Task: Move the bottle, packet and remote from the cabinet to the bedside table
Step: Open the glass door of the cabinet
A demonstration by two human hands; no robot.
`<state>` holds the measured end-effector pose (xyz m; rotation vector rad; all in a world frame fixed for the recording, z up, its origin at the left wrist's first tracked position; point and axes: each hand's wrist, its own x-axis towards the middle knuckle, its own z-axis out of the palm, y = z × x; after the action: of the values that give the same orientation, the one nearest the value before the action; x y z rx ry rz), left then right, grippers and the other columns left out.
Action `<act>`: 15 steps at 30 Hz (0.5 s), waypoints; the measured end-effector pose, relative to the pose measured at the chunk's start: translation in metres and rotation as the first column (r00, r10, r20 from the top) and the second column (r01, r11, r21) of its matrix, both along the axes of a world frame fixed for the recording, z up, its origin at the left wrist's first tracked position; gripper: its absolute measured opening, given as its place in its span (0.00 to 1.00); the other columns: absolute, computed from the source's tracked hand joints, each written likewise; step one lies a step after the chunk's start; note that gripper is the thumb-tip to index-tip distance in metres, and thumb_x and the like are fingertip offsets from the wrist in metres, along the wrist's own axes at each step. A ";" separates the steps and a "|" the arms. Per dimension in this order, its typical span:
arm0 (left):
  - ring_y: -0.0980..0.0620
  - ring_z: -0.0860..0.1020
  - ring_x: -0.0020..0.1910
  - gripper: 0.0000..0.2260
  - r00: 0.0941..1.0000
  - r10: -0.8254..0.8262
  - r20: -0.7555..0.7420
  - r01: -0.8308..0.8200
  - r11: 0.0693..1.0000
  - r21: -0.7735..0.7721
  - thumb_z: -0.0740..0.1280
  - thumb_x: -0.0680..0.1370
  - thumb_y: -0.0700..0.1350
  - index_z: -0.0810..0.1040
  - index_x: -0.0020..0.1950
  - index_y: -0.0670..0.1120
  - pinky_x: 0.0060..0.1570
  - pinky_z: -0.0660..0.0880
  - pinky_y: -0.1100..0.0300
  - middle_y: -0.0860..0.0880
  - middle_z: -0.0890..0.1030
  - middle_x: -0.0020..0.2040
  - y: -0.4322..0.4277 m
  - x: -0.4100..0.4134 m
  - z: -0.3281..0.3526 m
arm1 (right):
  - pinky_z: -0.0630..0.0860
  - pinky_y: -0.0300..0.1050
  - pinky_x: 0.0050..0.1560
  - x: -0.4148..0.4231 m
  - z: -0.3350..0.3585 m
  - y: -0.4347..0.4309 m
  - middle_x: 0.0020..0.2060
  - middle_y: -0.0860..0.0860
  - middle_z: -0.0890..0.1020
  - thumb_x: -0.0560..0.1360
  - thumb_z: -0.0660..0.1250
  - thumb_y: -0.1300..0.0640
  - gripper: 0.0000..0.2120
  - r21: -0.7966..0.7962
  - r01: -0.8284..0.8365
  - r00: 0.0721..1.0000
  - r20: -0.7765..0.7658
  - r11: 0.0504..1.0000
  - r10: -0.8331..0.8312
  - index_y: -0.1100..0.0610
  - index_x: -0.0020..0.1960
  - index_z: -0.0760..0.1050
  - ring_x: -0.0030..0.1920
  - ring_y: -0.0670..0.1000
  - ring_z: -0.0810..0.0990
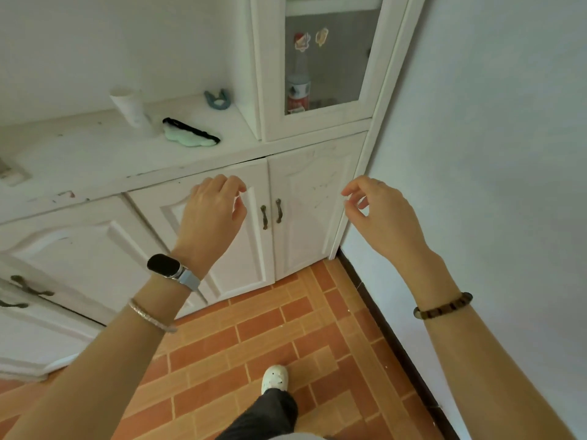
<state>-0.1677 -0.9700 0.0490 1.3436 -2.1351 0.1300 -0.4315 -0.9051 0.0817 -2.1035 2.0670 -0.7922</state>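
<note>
Head view shows both hands raised in front of a white wooden cabinet [305,173], and neither holds anything. The left hand [212,214] hangs loosely curled, fingers bent downward, just before the lower left door. The right hand [378,211] has its thumb and forefinger nearly pinched, empty, near the cabinet's right edge.

Above and between the hands, behind the closed glass-paned upper door [327,58], stands the clear plastic bottle with a red and white label [298,87]. The packet and the remote cannot be identified with certainty; something dark lies beside the bottle behind the glass, too dim to name.

The main risk is probably the door: no handle on it is visible, so a hand may fumble at its edge, and a sharp pull could rock the tall, narrow bottle standing close behind the pane and tip it out. A reach upward from the left hand also passes near the white paper cup [130,106] on the table-height ledge beyond it, which a forearm could knock over.
</note>
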 end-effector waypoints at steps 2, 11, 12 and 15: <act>0.47 0.75 0.41 0.07 1.000 -0.023 0.008 0.023 0.999 -0.025 0.63 0.76 0.38 0.75 0.53 0.43 0.47 0.72 0.52 0.46 0.79 0.44 -0.027 0.000 0.006 | 0.77 0.42 0.44 0.003 0.005 -0.021 0.47 0.45 0.79 0.78 0.63 0.54 0.07 -0.013 0.020 1.000 0.015 1.000 -0.019 0.50 0.55 0.74 0.45 0.46 0.78; 0.47 0.73 0.39 0.06 0.992 -0.124 0.032 0.126 0.988 -0.093 0.63 0.76 0.38 0.75 0.52 0.42 0.44 0.72 0.51 0.46 0.78 0.42 -0.114 -0.014 0.036 | 0.80 0.45 0.47 -0.001 0.029 -0.091 0.47 0.45 0.80 0.77 0.64 0.54 0.07 -0.060 0.069 0.997 0.029 0.996 -0.067 0.50 0.56 0.73 0.45 0.46 0.79; 0.47 0.74 0.39 0.06 0.992 -0.123 0.027 0.125 0.987 -0.104 0.63 0.76 0.37 0.76 0.52 0.42 0.44 0.72 0.51 0.46 0.78 0.42 -0.120 -0.016 0.040 | 0.80 0.45 0.47 -0.003 0.035 -0.098 0.47 0.45 0.80 0.77 0.64 0.54 0.07 -0.070 0.068 0.997 0.032 0.995 -0.066 0.49 0.56 0.73 0.45 0.46 0.79; 0.47 0.74 0.40 0.06 0.994 -0.106 0.016 0.107 0.984 -0.142 0.64 0.76 0.37 0.76 0.52 0.41 0.45 0.70 0.53 0.46 0.78 0.43 -0.137 -0.022 0.055 | 0.79 0.44 0.46 -0.007 0.055 -0.124 0.47 0.44 0.81 0.77 0.63 0.53 0.07 -0.109 0.050 0.998 0.038 0.993 -0.046 0.49 0.55 0.74 0.46 0.45 0.79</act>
<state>-0.1893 -1.1073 0.1036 1.1467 -2.1557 0.2402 -0.4383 -1.0288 0.1363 -2.0841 2.1100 -0.9632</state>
